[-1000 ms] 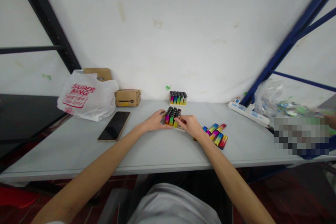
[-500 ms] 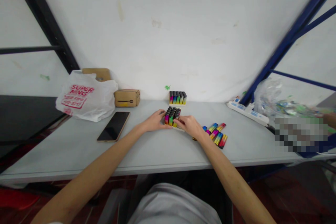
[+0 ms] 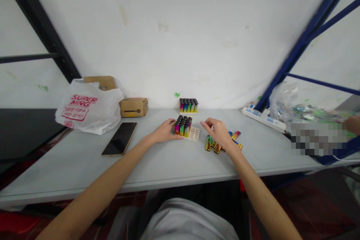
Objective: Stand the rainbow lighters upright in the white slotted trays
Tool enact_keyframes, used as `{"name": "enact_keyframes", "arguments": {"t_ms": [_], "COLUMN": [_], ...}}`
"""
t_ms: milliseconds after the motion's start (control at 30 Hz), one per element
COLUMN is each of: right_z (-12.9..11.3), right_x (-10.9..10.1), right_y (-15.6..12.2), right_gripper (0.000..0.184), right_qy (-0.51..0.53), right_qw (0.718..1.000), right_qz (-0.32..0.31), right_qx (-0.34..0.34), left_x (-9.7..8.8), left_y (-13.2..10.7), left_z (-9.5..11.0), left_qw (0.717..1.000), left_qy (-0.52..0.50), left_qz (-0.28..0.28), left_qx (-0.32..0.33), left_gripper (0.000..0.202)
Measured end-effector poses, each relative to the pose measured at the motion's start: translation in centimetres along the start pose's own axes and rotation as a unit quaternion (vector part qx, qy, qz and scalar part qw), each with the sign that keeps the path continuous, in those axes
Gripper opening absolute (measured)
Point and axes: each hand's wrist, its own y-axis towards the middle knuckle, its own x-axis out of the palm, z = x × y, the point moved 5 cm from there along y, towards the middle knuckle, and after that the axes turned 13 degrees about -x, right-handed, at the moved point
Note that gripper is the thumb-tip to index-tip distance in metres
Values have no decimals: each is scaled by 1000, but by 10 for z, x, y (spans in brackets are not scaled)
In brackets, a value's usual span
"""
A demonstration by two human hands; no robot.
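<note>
A white tray (image 3: 194,134) with round slots stands before me, its left part filled with upright colourful lighters (image 3: 183,126) with black tops. Steadying its left side is my left hand (image 3: 165,130), fingers behind and thumb along the front. To the right of the tray, my right hand (image 3: 217,130) hovers with its fingers bent and a little apart; I see nothing in them. Under and beside it lie several loose shiny lighters (image 3: 208,143), partly hidden by the hand and wrist. Against the wall is a second tray of lighters (image 3: 188,105), with several rows standing in it.
A phone (image 3: 120,138) lies left on the grey table (image 3: 168,165). Behind it are a small cardboard box (image 3: 134,107) and a white plastic bag (image 3: 90,107). At right lie a power strip (image 3: 263,118) and clear plastic bags (image 3: 284,101). Another person's hand (image 3: 351,124) shows at the right edge.
My right hand has left the lighters in the near tray and moved right, over the loose ones. The bare slots of the tray now show. My left hand stays at the tray.
</note>
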Motion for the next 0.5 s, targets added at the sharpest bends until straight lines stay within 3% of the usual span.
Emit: {"name": "enact_keyframes", "arguments": {"t_ms": [133, 300, 400, 500], "right_z": [14, 23, 32, 43], "right_x": [-21, -14, -4, 3], "right_y": [-50, -104, -109, -96], "right_gripper": [50, 71, 76, 75], "right_qy": [-111, -206, -207, -199], "right_qw": [992, 967, 951, 947], "right_qz": [46, -56, -107, -138], "right_qx": [45, 140, 201, 213], "left_x": [1, 2, 2, 2], "left_y": [0, 1, 1, 1], "left_z": [-4, -7, -7, -6], "left_qw": [1000, 1000, 1000, 1000], "left_qy": [0, -6, -5, -4], "left_qz": [-2, 1, -4, -9], "left_qx": [-12, -14, -21, -21], "left_gripper": [83, 83, 84, 85]}}
